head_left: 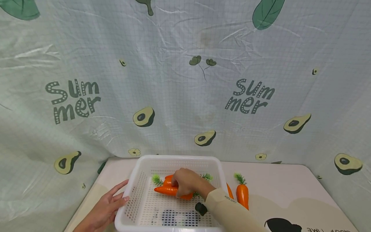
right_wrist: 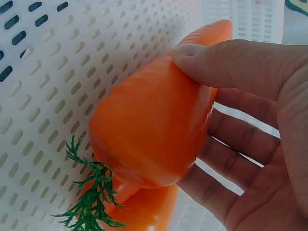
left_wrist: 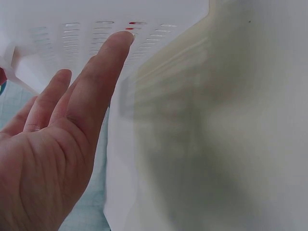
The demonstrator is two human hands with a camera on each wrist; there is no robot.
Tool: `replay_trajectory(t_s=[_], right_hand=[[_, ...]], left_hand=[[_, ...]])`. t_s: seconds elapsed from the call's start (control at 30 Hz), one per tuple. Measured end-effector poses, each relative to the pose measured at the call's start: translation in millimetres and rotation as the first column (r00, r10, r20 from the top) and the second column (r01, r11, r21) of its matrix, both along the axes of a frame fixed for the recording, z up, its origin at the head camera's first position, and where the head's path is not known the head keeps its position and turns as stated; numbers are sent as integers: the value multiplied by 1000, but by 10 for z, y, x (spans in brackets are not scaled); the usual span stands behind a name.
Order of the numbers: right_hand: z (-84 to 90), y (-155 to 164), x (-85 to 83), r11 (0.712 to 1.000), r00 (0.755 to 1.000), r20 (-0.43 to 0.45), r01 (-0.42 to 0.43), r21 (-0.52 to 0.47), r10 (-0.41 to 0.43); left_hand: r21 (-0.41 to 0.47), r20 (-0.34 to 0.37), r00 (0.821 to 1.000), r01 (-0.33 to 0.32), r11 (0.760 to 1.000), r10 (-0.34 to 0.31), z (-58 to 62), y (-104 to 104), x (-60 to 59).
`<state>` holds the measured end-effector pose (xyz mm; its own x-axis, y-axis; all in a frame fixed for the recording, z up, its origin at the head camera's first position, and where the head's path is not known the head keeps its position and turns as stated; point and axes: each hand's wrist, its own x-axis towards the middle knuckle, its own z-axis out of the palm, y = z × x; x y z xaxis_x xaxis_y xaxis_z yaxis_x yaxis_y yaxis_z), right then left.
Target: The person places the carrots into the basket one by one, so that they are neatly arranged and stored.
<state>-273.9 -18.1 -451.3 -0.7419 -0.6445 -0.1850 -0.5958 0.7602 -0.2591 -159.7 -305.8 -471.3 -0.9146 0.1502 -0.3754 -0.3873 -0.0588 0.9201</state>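
A white perforated basket [head_left: 179, 158] stands on the table with several orange toy carrots [head_left: 165, 190] lying in it, their tops leafy green. My right hand [head_left: 186, 182] reaches down inside and grips one carrot [right_wrist: 149, 120], thumb on its upper side and fingers beneath. Just below that carrot, a second carrot [right_wrist: 149, 207] shows in the right wrist view, close to a sprig of green leaves [right_wrist: 96, 197]. Outside, at the basket's left wall, my left hand [head_left: 108, 204] has its fingers extended, with fingertips right at the slotted side [left_wrist: 101, 36].
To the right of the basket, a carrot with green leaves [head_left: 242, 195] lies on the pale table [head_left: 278, 183]. Part of another carrot [head_left: 230, 190] shows between it and the basket wall. Behind the table hangs a curtain [head_left: 174, 90] printed with avocados and lettering.
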Motion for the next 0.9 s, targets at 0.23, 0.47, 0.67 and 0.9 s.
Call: replay_trajectory(t_s=[0.23, 0.47, 0.67, 0.9], right_hand=[[6, 7, -2, 1000, 1000, 19, -2, 19, 2], [-43, 3, -4, 998, 999, -1, -41, 37, 41], [-37, 7, 8, 996, 997, -21, -71, 51, 72], [-35, -18, 46, 999, 999, 32, 24, 38, -25]], left_hand=[[-8, -14, 1000, 16, 1000, -16, -2, -1, 10], [-14, -14, 1000, 13, 1000, -13, 0, 2, 13], [-18, -16, 1000, 14, 1000, -14, 1, 6, 11], [-15, -24, 999, 25, 1000, -25, -8, 4, 15]])
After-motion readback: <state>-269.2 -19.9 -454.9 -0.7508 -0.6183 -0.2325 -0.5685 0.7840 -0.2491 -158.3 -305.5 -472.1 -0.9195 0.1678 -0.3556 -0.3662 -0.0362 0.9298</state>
